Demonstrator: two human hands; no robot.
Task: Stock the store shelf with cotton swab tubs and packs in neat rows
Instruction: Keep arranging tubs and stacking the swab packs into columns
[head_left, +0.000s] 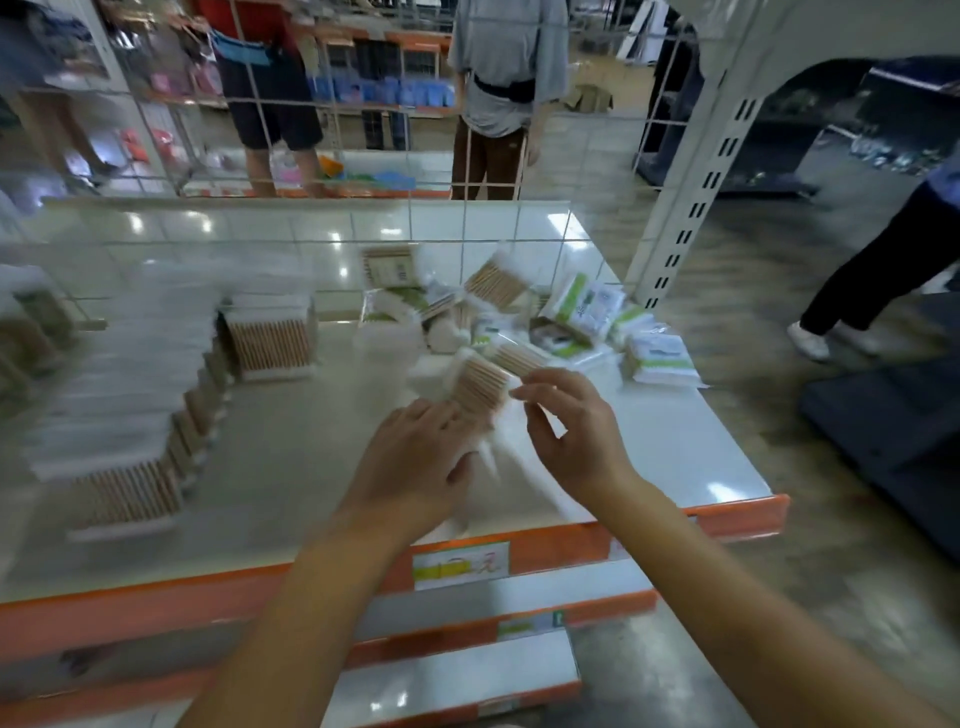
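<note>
Over the white shelf (291, 457), my left hand (415, 462) grips a clear pack of wooden cotton swabs (475, 387) from below. My right hand (571, 426) pinches the pack's right end with thumb and fingertips. A second swab pack (519, 358) lies right behind it. A loose heap of swab packs and green-white packs (519, 312) sits at the shelf's back right. Neat rows of swab packs (135, 415) stand along the left, with one stack (270, 338) at the back. The picture is blurred by motion.
A wire grid back panel (332, 239) closes the shelf's far side. An orange price rail (737, 514) runs along the front edge, with lower shelves (467, 680) beneath. A slotted upright post (696, 208) stands at right. People stand behind the grid and at far right (883, 270).
</note>
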